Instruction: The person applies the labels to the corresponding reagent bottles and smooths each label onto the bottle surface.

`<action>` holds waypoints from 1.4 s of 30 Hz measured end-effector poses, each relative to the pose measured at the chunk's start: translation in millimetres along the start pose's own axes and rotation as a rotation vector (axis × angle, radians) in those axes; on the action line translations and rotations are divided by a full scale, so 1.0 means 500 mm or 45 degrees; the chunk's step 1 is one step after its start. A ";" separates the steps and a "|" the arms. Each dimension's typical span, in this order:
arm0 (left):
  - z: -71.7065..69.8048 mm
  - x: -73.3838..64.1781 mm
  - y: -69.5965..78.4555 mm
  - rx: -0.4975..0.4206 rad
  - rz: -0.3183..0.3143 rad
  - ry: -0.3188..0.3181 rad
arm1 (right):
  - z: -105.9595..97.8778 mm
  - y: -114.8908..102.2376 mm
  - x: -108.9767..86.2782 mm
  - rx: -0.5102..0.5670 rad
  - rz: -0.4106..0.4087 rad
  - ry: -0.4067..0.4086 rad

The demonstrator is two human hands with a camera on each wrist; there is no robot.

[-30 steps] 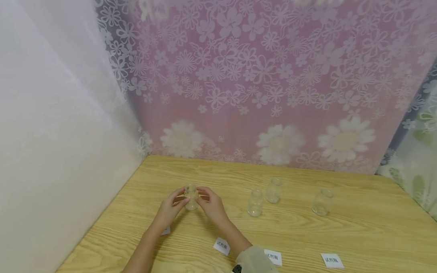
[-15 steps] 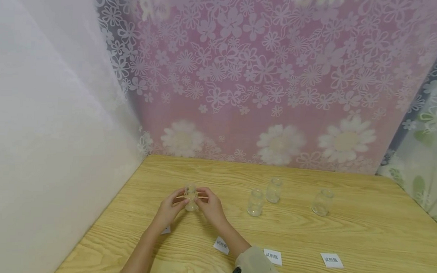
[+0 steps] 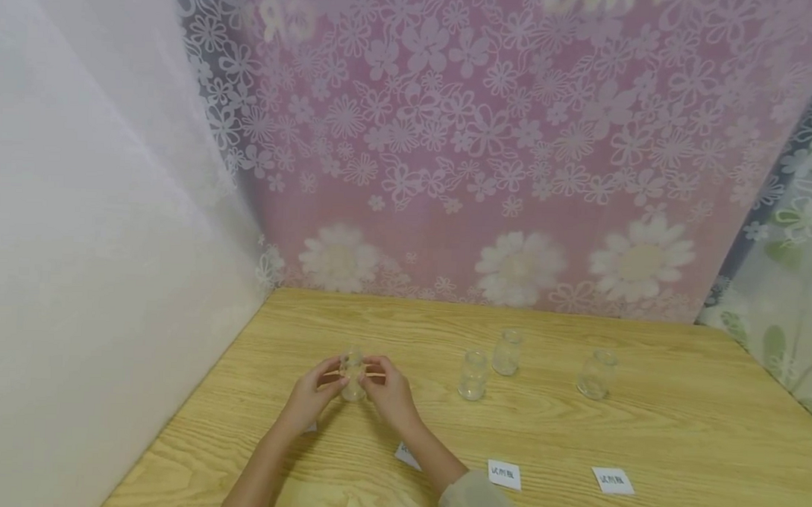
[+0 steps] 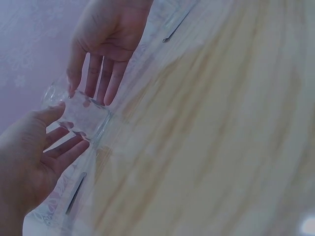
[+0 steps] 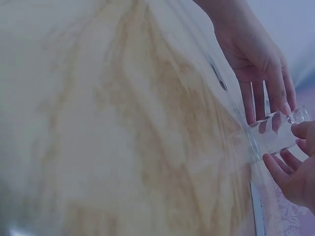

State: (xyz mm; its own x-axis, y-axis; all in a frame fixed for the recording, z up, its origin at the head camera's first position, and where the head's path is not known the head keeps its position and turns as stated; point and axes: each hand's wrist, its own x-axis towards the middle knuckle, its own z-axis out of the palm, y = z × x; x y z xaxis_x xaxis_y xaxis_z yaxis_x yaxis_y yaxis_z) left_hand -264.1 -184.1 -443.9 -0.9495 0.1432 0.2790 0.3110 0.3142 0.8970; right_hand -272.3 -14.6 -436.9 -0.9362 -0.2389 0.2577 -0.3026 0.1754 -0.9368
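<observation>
A clear glass jar (image 3: pixel 353 388) with a narrower neck stands upright between my two hands at the left of the table. My left hand (image 3: pixel 312 396) holds its left side, thumb on the near face and fingers reaching round the far side. From the right, my right hand (image 3: pixel 390 396) grips it the same way. In the left wrist view the glass jar (image 4: pixel 84 114) lies between the thumbs and fingers, its base close to the wood-grain tabletop. The right wrist view shows the fingers of both hands through the clear glass.
Two glass jars, one nearer (image 3: pixel 472 377) and one farther (image 3: pixel 507 352), stand right of my hands. Another jar (image 3: pixel 596 375) is farther right. White printed cards lie along the front, including a middle card (image 3: pixel 504 474) and a right card (image 3: pixel 613 481); my arms partly cover two others.
Both hands and the jar they hold have come slightly toward me. My right forearm now covers more of the card beneath it. The other jars stay in place.
</observation>
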 end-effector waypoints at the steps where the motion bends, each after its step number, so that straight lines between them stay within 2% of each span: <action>1: 0.000 -0.001 0.001 0.001 0.001 0.002 | 0.000 -0.001 -0.002 -0.001 -0.004 0.000; 5: 0.001 -0.002 0.001 0.001 0.018 0.000 | -0.001 -0.003 -0.007 -0.021 -0.037 0.006; 8: -0.004 -0.003 -0.001 0.014 0.035 -0.010 | 0.000 -0.005 -0.011 -0.042 -0.056 0.063; 12: -0.027 -0.015 0.002 0.054 0.035 0.009 | 0.003 -0.009 -0.020 -0.057 -0.081 0.203; 14: -0.045 -0.026 0.003 0.090 0.017 0.038 | 0.009 -0.009 -0.027 -0.059 -0.112 0.225; 16: -0.065 -0.038 0.001 0.151 0.010 0.057 | 0.017 -0.011 -0.035 -0.063 -0.162 0.191; 21: -0.108 -0.070 -0.008 0.344 0.022 0.074 | 0.047 -0.019 -0.054 -0.111 -0.264 -0.058; 23: -0.120 -0.081 -0.011 0.401 0.024 0.059 | 0.059 -0.020 -0.060 -0.160 -0.271 -0.147; 25: -0.129 -0.089 -0.013 0.442 0.010 0.028 | 0.072 -0.019 -0.064 -0.237 -0.252 -0.192; 29: -0.140 -0.094 -0.019 0.503 -0.009 -0.083 | 0.091 -0.011 -0.064 -0.398 -0.212 -0.203; 33: -0.145 -0.095 -0.029 0.580 0.048 -0.164 | 0.109 0.000 -0.056 -0.555 -0.230 -0.176; 35: -0.147 -0.097 -0.035 0.610 0.081 -0.171 | 0.116 0.004 -0.053 -0.643 -0.267 -0.168; 38: -0.148 -0.100 -0.036 0.635 0.078 -0.160 | 0.123 0.007 -0.050 -0.762 -0.350 -0.157; 42: -0.145 -0.102 -0.035 0.647 0.073 -0.146 | 0.125 0.009 -0.051 -0.823 -0.424 -0.124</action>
State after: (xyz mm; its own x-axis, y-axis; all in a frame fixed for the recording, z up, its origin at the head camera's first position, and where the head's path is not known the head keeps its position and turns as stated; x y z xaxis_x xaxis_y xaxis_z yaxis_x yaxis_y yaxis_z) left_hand -224.3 -265.0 -449.0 -0.9288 0.2663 0.2576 0.3696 0.7145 0.5941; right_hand -238.6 -67.3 -462.5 -0.7653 -0.4564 0.4539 -0.6414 0.5999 -0.4783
